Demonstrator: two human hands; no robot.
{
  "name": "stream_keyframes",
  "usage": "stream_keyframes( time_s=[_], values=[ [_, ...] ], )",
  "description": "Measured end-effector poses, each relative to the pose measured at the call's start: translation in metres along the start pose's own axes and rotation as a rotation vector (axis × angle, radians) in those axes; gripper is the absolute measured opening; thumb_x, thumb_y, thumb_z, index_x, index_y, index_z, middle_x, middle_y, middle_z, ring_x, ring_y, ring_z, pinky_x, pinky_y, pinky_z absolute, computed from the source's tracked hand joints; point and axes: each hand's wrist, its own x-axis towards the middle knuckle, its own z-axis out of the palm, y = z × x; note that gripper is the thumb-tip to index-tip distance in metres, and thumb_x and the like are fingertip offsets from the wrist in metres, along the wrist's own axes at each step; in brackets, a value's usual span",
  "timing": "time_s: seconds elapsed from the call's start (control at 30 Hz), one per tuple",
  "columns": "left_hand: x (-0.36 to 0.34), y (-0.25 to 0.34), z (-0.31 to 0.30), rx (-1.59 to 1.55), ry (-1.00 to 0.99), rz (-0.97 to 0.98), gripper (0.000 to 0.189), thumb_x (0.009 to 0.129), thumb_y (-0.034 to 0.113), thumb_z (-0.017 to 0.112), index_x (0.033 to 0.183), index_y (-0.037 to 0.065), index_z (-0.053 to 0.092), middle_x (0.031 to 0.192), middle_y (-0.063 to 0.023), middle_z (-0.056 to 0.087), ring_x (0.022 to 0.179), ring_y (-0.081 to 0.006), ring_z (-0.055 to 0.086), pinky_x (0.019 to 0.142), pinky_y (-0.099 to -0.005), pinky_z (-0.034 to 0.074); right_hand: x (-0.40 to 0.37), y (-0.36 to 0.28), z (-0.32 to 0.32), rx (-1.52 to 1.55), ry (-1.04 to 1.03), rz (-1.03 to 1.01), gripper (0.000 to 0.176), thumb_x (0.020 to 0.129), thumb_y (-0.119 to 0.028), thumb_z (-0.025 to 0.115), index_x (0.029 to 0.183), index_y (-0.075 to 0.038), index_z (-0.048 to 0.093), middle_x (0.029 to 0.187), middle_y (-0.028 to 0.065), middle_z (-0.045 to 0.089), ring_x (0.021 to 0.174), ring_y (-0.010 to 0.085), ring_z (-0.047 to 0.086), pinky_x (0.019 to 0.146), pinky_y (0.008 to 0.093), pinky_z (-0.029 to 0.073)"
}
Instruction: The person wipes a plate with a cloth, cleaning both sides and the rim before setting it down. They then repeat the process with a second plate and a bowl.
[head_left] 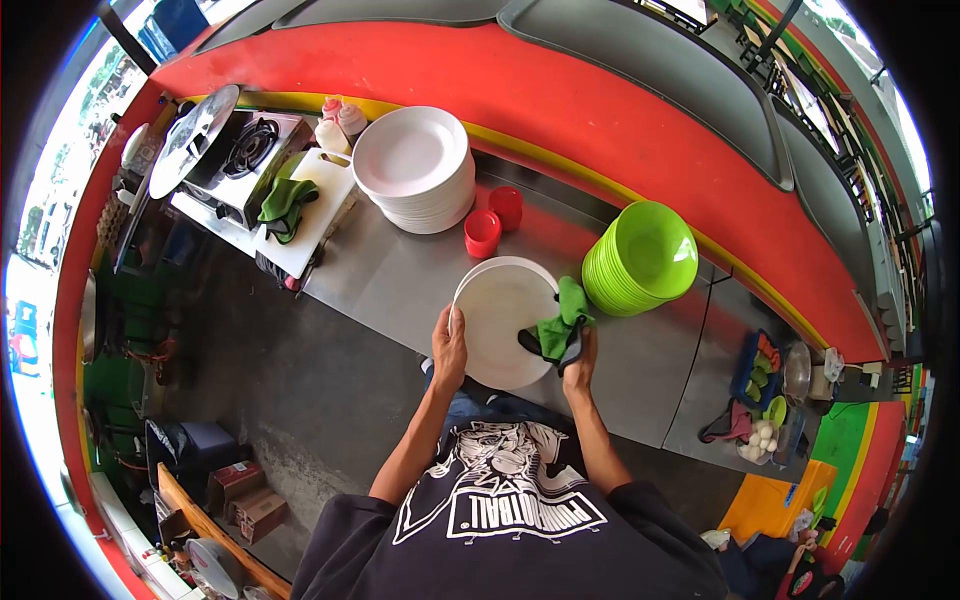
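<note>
A round white plate is held in front of my body, over the near edge of the steel counter. My left hand grips its left rim. In my right hand is a green cloth with a dark edge, pressed over the plate's right rim. The right fingers are partly hidden by the cloth. Beyond the plate stand two red cups. A tall stack of white plates is to the far left of them, and a stack of green bowls stands right of my right hand.
On the left are a gas stove, a white cutting board with another green cloth on it, and several sauce bottles. A red wall runs behind the steel counter. A blue basket sits at the right.
</note>
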Motion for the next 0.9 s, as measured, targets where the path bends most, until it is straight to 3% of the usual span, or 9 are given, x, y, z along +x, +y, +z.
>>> stream_keyframes(
  time_s=[0.23,0.33,0.43,0.47,0.5,0.53,0.57,0.67,0.9],
  values=[
    [-0.007,0.022,-0.027,-0.137,0.011,-0.085,0.05,0.108,0.043,0.041,0.132,0.001,0.055,0.116,-0.008,0.067,0.101,-0.0151,0.065,0.086,-0.0302,0.056,-0.008,-0.152,0.009,0.017,0.115,-0.404,0.039,0.108,-0.037,0.04,0.113,-0.001,0.055,0.099,0.0063,0.06,0.087,0.0157,0.058,0.083,0.0311,0.046],
    [-0.01,0.037,-0.03,-0.188,0.02,-0.057,0.05,0.108,0.042,0.04,0.132,0.001,0.055,0.115,-0.0079,0.067,0.1,-0.0158,0.066,0.085,-0.0306,0.057,-0.02,-0.165,-0.004,-0.178,0.055,-0.433,0.038,0.108,-0.037,0.039,0.111,-0.003,0.056,0.095,0.0059,0.062,0.082,0.0158,0.06,0.077,0.0304,0.047],
    [-0.019,0.052,-0.025,-0.129,0.022,-0.047,0.049,0.108,0.041,0.041,0.131,0.001,0.056,0.116,-0.0075,0.067,0.101,-0.0153,0.066,0.086,-0.0299,0.056,-0.032,-0.132,0.014,-0.279,-0.204,-0.266,0.036,0.108,-0.035,0.04,0.114,-0.003,0.055,0.087,0.0024,0.058,0.076,0.0146,0.055,0.072,0.0317,0.047],
    [-0.023,0.056,-0.021,-0.143,0.032,-0.044,0.048,0.107,0.041,0.042,0.129,0.001,0.058,0.114,-0.0062,0.067,0.098,-0.0137,0.064,0.085,-0.0286,0.054,-0.035,-0.127,0.025,-0.419,-0.368,-0.315,0.03,0.107,-0.029,0.043,0.116,-0.002,0.054,0.097,0.0118,0.063,0.085,0.0241,0.063,0.079,0.0372,0.05],
    [-0.028,0.06,-0.016,-0.156,0.042,-0.041,0.048,0.107,0.041,0.044,0.127,0.0,0.06,0.111,-0.0049,0.068,0.096,-0.0121,0.063,0.083,-0.0274,0.053,-0.04,-0.112,0.041,-0.625,-0.424,-0.463,0.024,0.102,-0.019,0.053,0.118,0.0,0.052,0.12,0.0237,0.062,0.111,0.038,0.063,0.093,0.0431,0.048],
    [-0.031,0.061,-0.012,-0.168,0.052,-0.039,0.047,0.107,0.041,0.046,0.125,0.0,0.061,0.109,-0.0036,0.068,0.093,-0.0104,0.062,0.082,-0.0261,0.052,-0.044,-0.087,0.047,-0.569,-0.648,-0.372,0.029,0.094,-0.01,0.061,0.12,0.001,0.051,0.139,0.0288,0.051,0.132,0.0439,0.048,0.107,0.0487,0.041],
    [-0.033,0.059,-0.01,-0.157,0.068,-0.032,0.046,0.107,0.039,0.047,0.122,-0.001,0.064,0.103,-0.0009,0.067,0.088,-0.008,0.058,0.078,-0.0237,0.049,-0.051,-0.076,0.057,-0.742,-0.722,-0.561,0.035,0.09,-0.005,0.063,0.122,0.001,0.049,0.145,0.0282,0.046,0.138,0.0459,0.04,0.113,0.0521,0.035],
    [-0.043,0.063,-0.01,0.051,-0.017,0.015,0.046,0.107,0.038,0.047,0.121,-0.002,0.065,0.1,0.0008,0.065,0.087,-0.0063,0.054,0.077,-0.0229,0.048,-0.072,-0.065,0.081,-0.692,-0.806,-0.385,0.061,0.085,-0.004,0.064,0.139,0.004,0.037,0.155,0.0291,0.029,0.142,0.054,0.025,0.114,0.0602,0.028],
    [-0.06,0.068,-0.011,-0.037,0.093,0.037,0.047,0.107,0.038,0.049,0.122,-0.003,0.065,0.101,-0.001,0.068,0.088,-0.007,0.058,0.078,-0.0233,0.049,-0.043,-0.057,0.107,-0.933,-0.583,-0.596,0.067,0.09,-0.015,0.058,0.146,0.011,0.033,0.157,0.0317,0.023,0.147,0.0498,0.02,0.118,0.0569,0.021]
  ],
)
